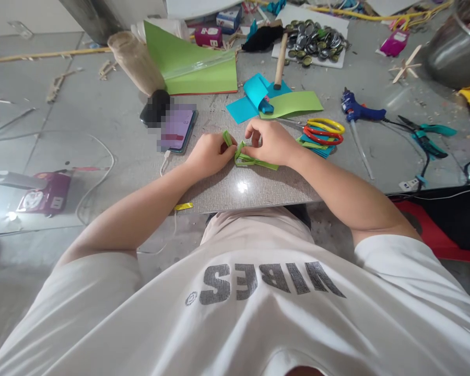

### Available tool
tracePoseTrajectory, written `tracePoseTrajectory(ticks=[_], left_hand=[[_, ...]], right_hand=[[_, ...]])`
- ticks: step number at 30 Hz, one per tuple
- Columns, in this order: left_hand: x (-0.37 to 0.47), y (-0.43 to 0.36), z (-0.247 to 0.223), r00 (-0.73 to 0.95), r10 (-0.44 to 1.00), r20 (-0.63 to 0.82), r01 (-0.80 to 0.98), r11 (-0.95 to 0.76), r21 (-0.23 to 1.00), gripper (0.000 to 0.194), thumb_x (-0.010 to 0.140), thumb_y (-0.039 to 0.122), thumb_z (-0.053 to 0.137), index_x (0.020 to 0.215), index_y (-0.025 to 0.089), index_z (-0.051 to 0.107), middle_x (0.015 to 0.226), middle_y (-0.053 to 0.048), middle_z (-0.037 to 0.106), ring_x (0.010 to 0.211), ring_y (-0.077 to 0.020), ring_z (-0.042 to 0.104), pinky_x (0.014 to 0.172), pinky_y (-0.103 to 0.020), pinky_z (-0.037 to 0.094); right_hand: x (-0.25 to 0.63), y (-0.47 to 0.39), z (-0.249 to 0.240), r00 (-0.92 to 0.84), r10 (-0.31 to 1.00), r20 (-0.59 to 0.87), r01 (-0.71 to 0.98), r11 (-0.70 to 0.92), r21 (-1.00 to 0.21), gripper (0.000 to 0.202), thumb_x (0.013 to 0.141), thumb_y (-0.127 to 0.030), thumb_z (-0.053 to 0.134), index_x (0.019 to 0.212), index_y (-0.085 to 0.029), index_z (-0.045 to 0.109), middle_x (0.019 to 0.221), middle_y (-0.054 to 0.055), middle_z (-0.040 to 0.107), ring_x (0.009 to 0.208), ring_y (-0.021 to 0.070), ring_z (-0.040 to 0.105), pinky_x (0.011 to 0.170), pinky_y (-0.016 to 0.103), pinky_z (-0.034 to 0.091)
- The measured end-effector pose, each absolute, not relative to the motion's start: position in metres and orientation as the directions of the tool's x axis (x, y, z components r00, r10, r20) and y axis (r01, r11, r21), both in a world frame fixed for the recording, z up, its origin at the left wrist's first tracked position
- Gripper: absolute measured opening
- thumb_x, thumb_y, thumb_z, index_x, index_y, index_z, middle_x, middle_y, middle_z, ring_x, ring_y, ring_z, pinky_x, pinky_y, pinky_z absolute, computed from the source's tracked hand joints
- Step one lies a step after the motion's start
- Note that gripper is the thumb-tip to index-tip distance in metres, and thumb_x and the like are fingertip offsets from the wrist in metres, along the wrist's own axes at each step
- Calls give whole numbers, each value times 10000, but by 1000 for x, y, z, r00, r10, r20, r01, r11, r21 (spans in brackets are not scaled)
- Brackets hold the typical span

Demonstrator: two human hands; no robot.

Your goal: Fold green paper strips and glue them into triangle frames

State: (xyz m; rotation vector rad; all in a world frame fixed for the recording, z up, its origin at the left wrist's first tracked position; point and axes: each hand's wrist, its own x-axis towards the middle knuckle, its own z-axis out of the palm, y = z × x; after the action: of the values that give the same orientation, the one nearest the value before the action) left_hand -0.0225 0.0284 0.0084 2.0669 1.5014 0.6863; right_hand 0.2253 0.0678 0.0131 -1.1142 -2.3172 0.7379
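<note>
A narrow folded strip of green paper (265, 165) lies low over the board between my two hands, bent into a small loop at its left part. My left hand (208, 155) is closed, with a green end of paper sticking up between thumb and finger. My right hand (273, 141) pinches the strip by the loop with the thumb, its other fingers curled. Scissors with red and yellow handles (324, 137) lie right of my right hand on blue and green paper strips. Just beyond the hands are a blue paper sheet (241, 108) and a green paper piece (297, 104).
A phone (183, 128) with a cable lies left of my left hand. A blue glue gun (362, 110) and teal-handled pliers (426, 137) lie to the right. Farther back are a hammer (281, 62), a heap of bottle caps (315, 39) and a folded green sheet (203, 73).
</note>
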Motion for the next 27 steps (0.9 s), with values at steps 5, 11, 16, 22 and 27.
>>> tracePoseTrajectory(ticks=[5, 11, 16, 22, 27], left_hand=[[-18, 25, 8, 267, 959, 90, 770, -269, 578, 115, 914, 317, 764, 981, 245, 823, 737, -26, 688, 791, -260, 673, 864, -392, 544], [-11, 27, 5, 233, 971, 60, 808, -228, 543, 17, 871, 256, 780, 861, 257, 794, 697, -41, 668, 785, -294, 695, 847, -423, 560], [-17, 30, 5, 260, 963, 71, 744, -247, 621, 23, 854, 240, 801, 855, 254, 820, 719, -40, 695, 801, -279, 702, 871, -415, 585], [-27, 32, 14, 338, 941, 18, 719, -271, 640, 91, 868, 213, 787, 909, 238, 864, 779, -39, 748, 815, -263, 729, 881, -394, 597], [-31, 37, 16, 333, 943, 11, 701, -255, 666, 90, 835, 186, 805, 869, 259, 846, 731, -23, 696, 834, -275, 733, 877, -394, 582]], right_hand=[[233, 75, 8, -536, 822, 193, 636, 544, -547, 221, 890, -250, 909, 927, -250, 691, 897, 64, 788, 792, 235, 650, 700, 396, 443], [304, 136, -2, -413, 875, 254, 787, 483, -383, 284, 857, -366, 988, 789, -308, 718, 744, 85, 694, 698, 279, 568, 634, 461, 460], [324, 142, 8, -540, 792, 287, 686, 611, -395, 222, 1005, -507, 913, 947, -306, 840, 849, 104, 758, 813, 319, 668, 769, 514, 589], [280, 89, 31, -840, 538, 75, 437, 751, -496, 304, 1055, -260, 756, 1314, -270, 913, 1336, 112, 845, 1185, 328, 759, 1062, 500, 601], [269, 76, 28, -887, 457, 68, 378, 802, -463, 313, 1088, -300, 756, 1350, -300, 928, 1399, 113, 826, 1321, 372, 690, 1202, 587, 466]])
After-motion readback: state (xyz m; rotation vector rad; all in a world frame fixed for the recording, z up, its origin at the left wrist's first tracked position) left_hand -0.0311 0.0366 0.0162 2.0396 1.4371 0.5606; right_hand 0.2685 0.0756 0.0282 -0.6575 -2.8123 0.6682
